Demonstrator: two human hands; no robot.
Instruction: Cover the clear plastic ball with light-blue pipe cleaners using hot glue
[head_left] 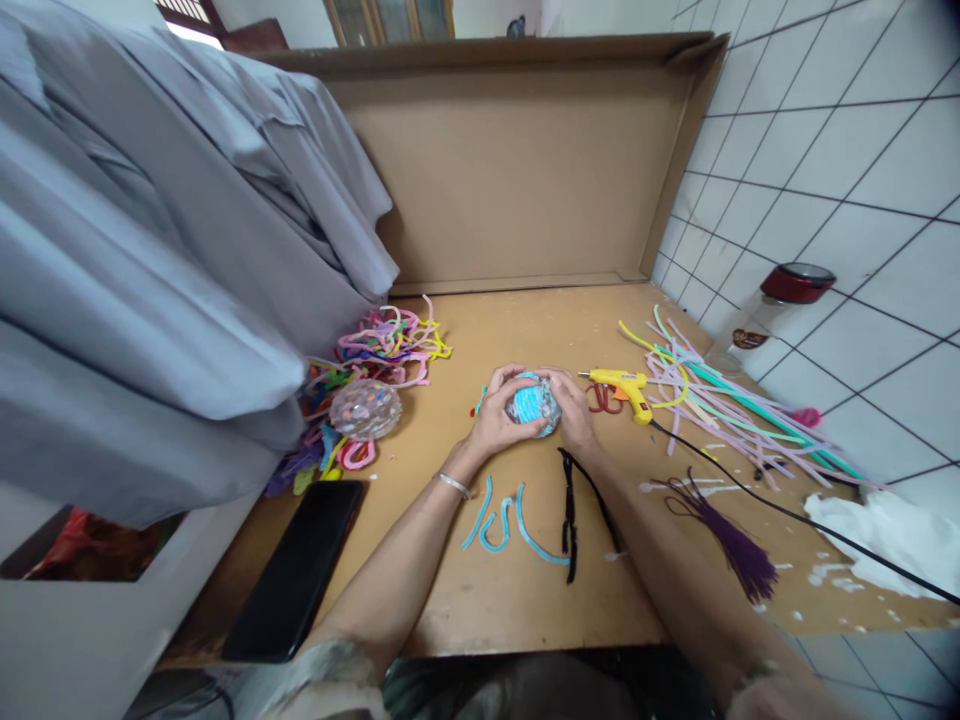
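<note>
Between both hands is a rounded clear plastic piece with rows of light blue pipe cleaner (534,402) on it. My left hand (501,408) grips its left side, thumb along the lower edge. Around the right side curl the fingers of my right hand (571,408). Below the hands lie several short blue pipe cleaners (496,528) and bent black pipe cleaners (569,515). Just right of my right hand rests a yellow glue gun (626,388), with red-handled scissors (602,399) partly behind it.
At left are a heap of coloured pipe cleaners (390,345), a clear plastic dome (366,409) and a black phone (296,570). Long pipe cleaners (739,400), a purple tassel (739,545), a jar (772,310), white tissue (885,535) and the glue gun's cord (735,470) occupy the right.
</note>
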